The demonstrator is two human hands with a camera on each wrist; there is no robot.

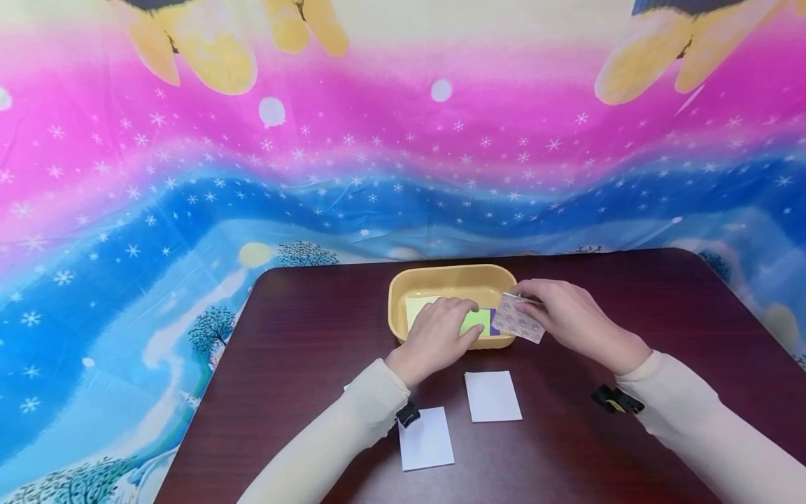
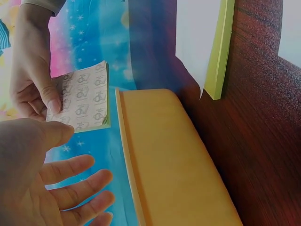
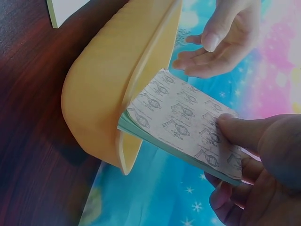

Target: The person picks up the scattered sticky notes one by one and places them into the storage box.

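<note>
My right hand pinches a sticky note pad between thumb and fingers, over the right end of a yellow plastic basin. The pad's white backing with grey printed marks faces up, and its edge is green. My left hand hovers over the front rim with fingers spread and relaxed, holding nothing, as the left wrist view shows. Inside the basin are a pale yellow paper pad, a lime green pad and a purple one, partly hidden by my left hand and the held pad.
Two white-topped pads lie on the dark wooden table in front of the basin: a nearer pad and a farther-right pad. A white corner peeks out by my left sleeve. A printed snow-scene cloth hangs behind the table.
</note>
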